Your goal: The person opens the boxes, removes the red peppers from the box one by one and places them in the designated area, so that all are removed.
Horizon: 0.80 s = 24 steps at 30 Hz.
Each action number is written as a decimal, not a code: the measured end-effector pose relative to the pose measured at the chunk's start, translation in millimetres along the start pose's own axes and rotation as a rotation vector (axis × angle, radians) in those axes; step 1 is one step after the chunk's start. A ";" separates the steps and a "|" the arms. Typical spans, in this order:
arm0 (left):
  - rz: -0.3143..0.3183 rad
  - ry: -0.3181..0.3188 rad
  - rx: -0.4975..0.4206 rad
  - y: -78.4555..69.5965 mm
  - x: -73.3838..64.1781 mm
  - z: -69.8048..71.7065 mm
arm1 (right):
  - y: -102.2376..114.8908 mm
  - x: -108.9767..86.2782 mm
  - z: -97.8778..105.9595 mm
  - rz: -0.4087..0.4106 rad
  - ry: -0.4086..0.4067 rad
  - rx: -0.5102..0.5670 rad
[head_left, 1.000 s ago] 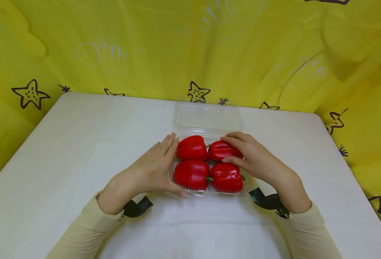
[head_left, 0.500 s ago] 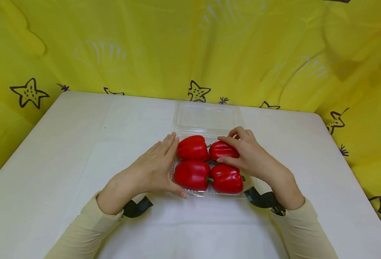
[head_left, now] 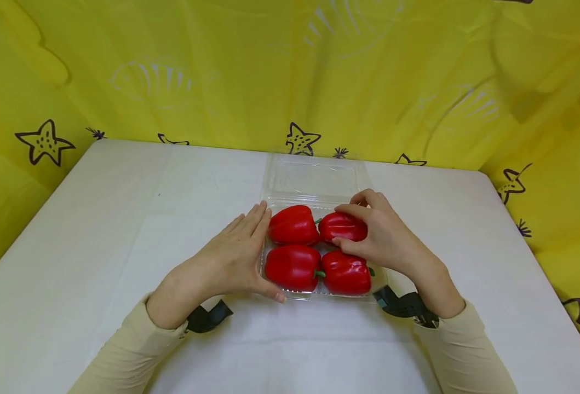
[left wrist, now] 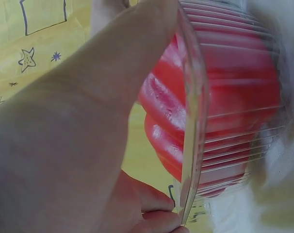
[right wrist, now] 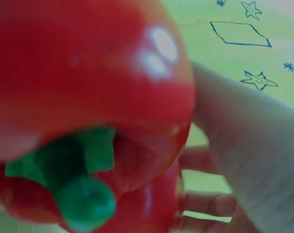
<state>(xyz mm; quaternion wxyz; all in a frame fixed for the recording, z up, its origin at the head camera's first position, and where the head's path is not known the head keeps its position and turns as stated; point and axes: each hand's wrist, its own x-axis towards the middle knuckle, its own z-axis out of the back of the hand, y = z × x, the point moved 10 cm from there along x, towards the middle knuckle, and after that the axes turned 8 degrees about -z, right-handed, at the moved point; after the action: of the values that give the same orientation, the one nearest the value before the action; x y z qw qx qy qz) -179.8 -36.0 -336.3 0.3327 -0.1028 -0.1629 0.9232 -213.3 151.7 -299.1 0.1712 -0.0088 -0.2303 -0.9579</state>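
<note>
Four red bell peppers fill a clear plastic clamshell box [head_left: 314,296], two at the back and two in front. My left hand [head_left: 230,262] lies along the box's left side, fingers straight and thumb stretched toward the front edge. In the left wrist view, its fingers meet the rim [left wrist: 198,97] of the ribbed box wall. With thumb and fingers, my right hand [head_left: 385,232] grips the back right bell pepper [head_left: 343,226]. The back left [head_left: 292,225], front left [head_left: 292,267] and front right [head_left: 345,272] peppers lie on their sides. A green stem [right wrist: 84,204] fills the near part of the right wrist view.
The box's clear lid [head_left: 314,178] is folded back flat behind it, toward the table's far edge. A white cloth covers the table [head_left: 97,230]. Yellow curtains [head_left: 245,71] with starfish and fish drawings hang behind and at both sides.
My right hand shifts slightly left with its fingers lifting at the knuckles, then eases back a little right. The back right pepper shifts slightly with it. My left hand stays in place.
</note>
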 end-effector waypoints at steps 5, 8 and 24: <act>0.001 -0.002 0.005 1.1 -0.9 1.0 | -4.7 -0.5 12.9 -0.012 -0.049 0.081; 0.003 -0.003 -0.001 2.1 -1.3 1.2 | -6.5 -0.9 16.6 -0.019 -0.054 0.103; 0.006 -0.003 -0.026 3.4 -1.5 0.6 | -2.9 -8.9 18.0 0.035 0.006 0.151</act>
<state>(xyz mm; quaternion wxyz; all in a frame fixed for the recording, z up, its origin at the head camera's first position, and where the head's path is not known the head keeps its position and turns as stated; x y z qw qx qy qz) -180.9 -39.6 -336.9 0.3284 -0.1061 -0.1752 0.9220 -207.0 165.0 -285.2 0.1887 0.0032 -0.3012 -0.9347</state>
